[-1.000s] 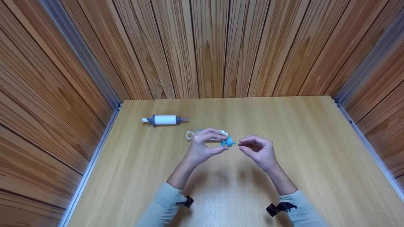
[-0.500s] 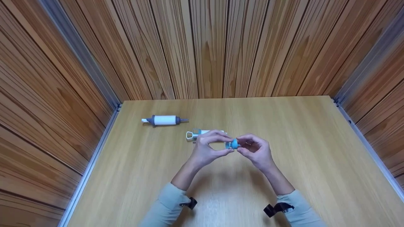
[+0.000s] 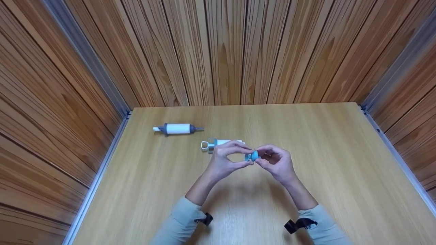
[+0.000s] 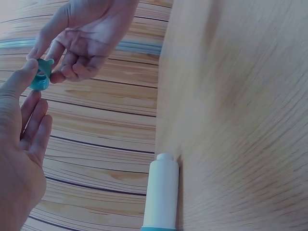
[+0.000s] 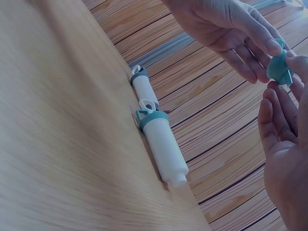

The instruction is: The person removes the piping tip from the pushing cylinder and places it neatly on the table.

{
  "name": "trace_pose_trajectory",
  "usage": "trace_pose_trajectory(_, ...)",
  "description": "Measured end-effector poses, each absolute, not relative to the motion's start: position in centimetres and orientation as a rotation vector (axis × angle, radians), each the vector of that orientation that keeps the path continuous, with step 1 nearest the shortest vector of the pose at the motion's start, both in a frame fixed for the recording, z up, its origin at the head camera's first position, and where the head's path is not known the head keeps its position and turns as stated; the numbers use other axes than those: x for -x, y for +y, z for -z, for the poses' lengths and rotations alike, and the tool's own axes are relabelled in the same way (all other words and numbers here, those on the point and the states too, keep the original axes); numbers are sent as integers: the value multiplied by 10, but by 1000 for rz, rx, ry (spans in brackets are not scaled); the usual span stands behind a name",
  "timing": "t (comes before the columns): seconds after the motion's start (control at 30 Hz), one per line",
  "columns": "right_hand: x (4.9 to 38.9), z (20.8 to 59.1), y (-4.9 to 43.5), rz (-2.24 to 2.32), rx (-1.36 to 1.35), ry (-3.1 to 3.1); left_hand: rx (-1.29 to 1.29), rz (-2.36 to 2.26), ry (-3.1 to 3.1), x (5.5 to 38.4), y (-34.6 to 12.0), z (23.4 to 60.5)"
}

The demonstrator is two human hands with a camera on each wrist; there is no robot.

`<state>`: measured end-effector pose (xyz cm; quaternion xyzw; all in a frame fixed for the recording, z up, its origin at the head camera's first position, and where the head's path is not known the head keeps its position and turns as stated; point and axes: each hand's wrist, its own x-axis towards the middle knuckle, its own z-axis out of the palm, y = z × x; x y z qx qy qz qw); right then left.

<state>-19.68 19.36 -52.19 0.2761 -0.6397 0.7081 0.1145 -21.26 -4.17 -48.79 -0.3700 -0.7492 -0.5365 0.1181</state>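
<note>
From the head, the wooden table (image 3: 320, 143) backs onto a plank wall (image 3: 226, 51); left hand (image 3: 225, 158) and right hand (image 3: 277, 164) pinch a teal cap (image 3: 252, 156), thumbs against fingertips, nearer than the teal-collared tube (image 3: 224, 141). The left wrist shows that tube's white opaque barrel; the right wrist, a grey-collared tube (image 5: 145, 90) beyond it.

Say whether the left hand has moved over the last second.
Yes. In the head view, the left hand has shifted slightly to the right against the teal-and-white tube, uncovering more of its teal end.
</note>
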Motion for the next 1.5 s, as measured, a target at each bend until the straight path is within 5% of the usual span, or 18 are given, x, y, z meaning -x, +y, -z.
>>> trace_pose_trajectory(1.5, 196, 522, 204, -2065, -693, -1878, 965, 1642, -2247, 211, -52, 491)
